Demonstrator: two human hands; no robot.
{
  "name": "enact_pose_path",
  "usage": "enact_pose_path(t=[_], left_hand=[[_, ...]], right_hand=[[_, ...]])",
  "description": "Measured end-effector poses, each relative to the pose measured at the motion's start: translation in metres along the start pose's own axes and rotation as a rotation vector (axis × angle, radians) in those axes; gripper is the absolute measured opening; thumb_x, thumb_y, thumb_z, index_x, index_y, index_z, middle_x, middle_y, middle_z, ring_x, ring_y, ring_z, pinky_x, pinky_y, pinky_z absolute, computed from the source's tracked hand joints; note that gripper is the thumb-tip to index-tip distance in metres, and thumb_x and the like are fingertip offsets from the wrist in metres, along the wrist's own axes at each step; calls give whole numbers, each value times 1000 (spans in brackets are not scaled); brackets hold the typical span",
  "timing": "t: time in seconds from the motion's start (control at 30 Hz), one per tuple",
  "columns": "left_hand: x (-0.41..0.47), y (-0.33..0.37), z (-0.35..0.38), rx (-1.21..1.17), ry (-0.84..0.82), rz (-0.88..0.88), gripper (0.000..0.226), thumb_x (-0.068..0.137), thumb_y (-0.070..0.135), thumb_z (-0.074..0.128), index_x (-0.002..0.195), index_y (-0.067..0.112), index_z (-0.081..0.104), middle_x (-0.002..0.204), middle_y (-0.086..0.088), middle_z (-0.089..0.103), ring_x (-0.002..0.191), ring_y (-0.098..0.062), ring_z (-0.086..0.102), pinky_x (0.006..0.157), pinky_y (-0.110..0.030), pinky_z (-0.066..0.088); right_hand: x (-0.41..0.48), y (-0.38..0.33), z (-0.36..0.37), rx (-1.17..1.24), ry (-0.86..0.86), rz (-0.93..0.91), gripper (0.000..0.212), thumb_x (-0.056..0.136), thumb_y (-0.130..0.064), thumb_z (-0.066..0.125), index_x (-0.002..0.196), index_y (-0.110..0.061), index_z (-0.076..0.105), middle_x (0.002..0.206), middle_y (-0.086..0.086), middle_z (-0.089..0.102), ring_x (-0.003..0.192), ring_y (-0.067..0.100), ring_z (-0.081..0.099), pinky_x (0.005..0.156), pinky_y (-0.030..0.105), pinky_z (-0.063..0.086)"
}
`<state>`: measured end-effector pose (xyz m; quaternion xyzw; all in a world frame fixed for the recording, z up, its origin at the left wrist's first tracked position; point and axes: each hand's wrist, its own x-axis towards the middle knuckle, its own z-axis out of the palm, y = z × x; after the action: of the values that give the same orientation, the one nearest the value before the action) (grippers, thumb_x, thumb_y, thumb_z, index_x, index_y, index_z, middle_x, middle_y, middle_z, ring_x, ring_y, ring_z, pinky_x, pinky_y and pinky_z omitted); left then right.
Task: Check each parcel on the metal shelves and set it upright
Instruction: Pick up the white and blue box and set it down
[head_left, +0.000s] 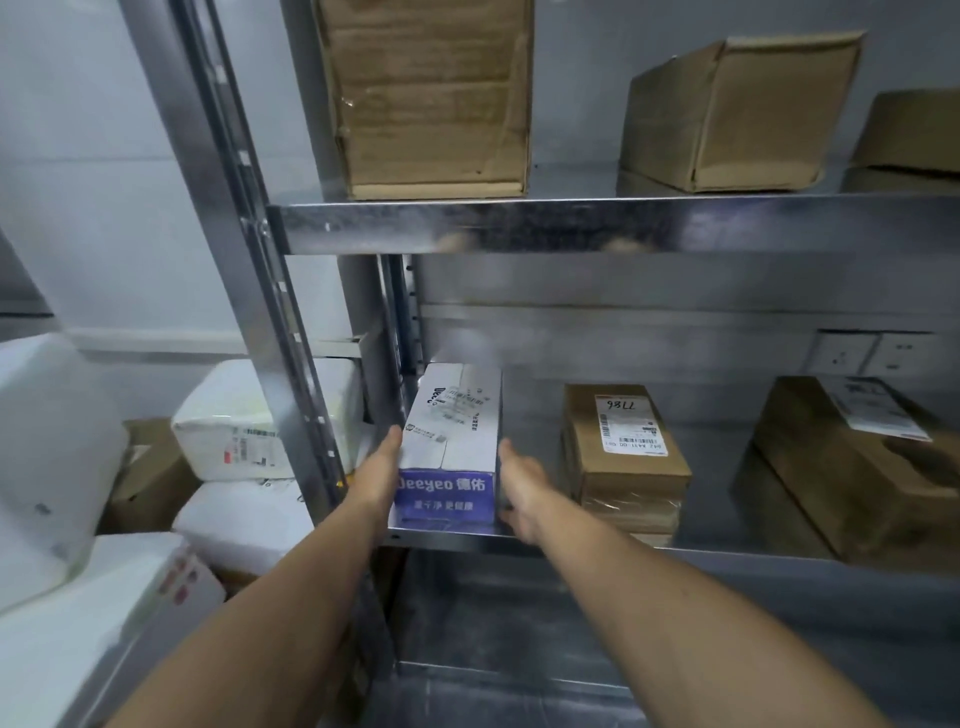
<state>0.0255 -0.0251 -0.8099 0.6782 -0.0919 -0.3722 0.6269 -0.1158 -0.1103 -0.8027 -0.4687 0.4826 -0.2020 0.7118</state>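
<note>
Item 1: white-and-purple parcel (451, 441), marked "Deeyeo". It sat at the left end of the middle shelf (530, 410), long side running back into the rack, label on top, purple end at the front lip.

Your left hand (382, 467) lay flat against its left side, fingers straight. Your right hand (522, 488) lay against its right side with the thumb stretched along the edge. Its other fingers were blurred low by the shelf lip, so I could not tell whether they curled.

Item 2: brown labelled parcel (623, 457), same shelf, near and to the right, label reading upside down to you.

Item 3: larger brown carton (852, 483), further right, set at an angle, label on top.

Upper shelf (571, 223): tall carton (431, 98) standing at the left. Low carton (727, 114) lay well apart from it.

Left of the upright post (249, 260): white bagged parcels (244, 415), heaped.
</note>
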Motion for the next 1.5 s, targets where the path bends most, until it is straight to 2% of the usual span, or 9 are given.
enact_pose_path(t=[0.37, 0.53, 0.67, 0.9, 1.03, 1.17, 1.27, 1.37, 1.5], left_hand=[[1, 1, 10, 8, -21, 30, 47, 97, 61, 51, 109, 19, 67, 79, -2, 78, 65, -17, 75, 64, -32, 54], [-1, 12, 16, 17, -30, 66, 42, 99, 57, 48, 100, 19, 67, 69, 2, 76, 57, -12, 72, 48, -23, 51], [-3, 15, 13, -3, -17, 97, 36, 101, 55, 47, 92, 25, 65, 65, 8, 74, 61, -10, 70, 55, -25, 49], [-6, 13, 13, 0, -28, 102, 38, 103, 53, 44, 109, 22, 65, 79, 7, 77, 56, -6, 71, 48, -22, 50], [-11, 10, 14, -17, -42, 106, 43, 103, 47, 45, 129, 17, 60, 99, 3, 74, 72, -9, 70, 60, -27, 49], [-18, 15, 16, -85, -84, 109, 42, 105, 49, 41, 127, 18, 58, 97, 4, 68, 83, -9, 63, 68, -33, 49], [-20, 18, 17, -114, -114, 113, 40, 105, 51, 38, 116, 23, 63, 96, 4, 67, 85, -10, 61, 73, -36, 50], [-19, 18, 18, -131, -120, 119, 37, 105, 50, 38, 99, 27, 66, 96, 3, 65, 87, -9, 59, 89, -41, 49], [-18, 17, 18, -150, -115, 126, 37, 107, 47, 36, 102, 25, 66, 98, 2, 66, 96, -16, 59, 95, -44, 45]], right_hand=[[26, -2, 2, -14, 47, -74, 32, 107, -45, 41, 116, -19, 56, 95, 10, 76, 80, 26, 76, 81, 46, 63], [32, -1, 1, -21, 56, -141, 29, 106, -44, 43, 111, -20, 59, 95, 10, 77, 84, 27, 77, 85, 53, 61], [26, -8, 1, -24, 36, -190, 27, 108, -36, 42, 101, -20, 62, 95, 10, 77, 81, 25, 75, 81, 44, 63], [35, -4, -8, -36, 3, -193, 18, 107, -28, 46, 114, -20, 60, 97, 9, 77, 83, 26, 76, 81, 48, 63], [39, -9, -18, -55, 19, -199, 19, 97, -8, 43, 107, -16, 57, 99, 11, 68, 76, 21, 63, 63, 32, 52], [34, -26, -23, 34, -6, -195, 21, 106, -30, 40, 119, -21, 53, 105, 9, 67, 84, 20, 63, 62, 31, 50], [34, -34, -24, 66, -10, -121, 40, 107, -54, 31, 131, -30, 51, 117, 6, 67, 112, 28, 62, 89, 45, 54], [35, -35, -20, 36, 33, -112, 49, 104, -59, 28, 142, -35, 46, 134, 6, 63, 125, 31, 58, 107, 56, 45], [31, -36, -18, 4, 17, -134, 47, 102, -62, 34, 140, -37, 44, 131, 7, 63, 122, 32, 58, 105, 56, 46]])
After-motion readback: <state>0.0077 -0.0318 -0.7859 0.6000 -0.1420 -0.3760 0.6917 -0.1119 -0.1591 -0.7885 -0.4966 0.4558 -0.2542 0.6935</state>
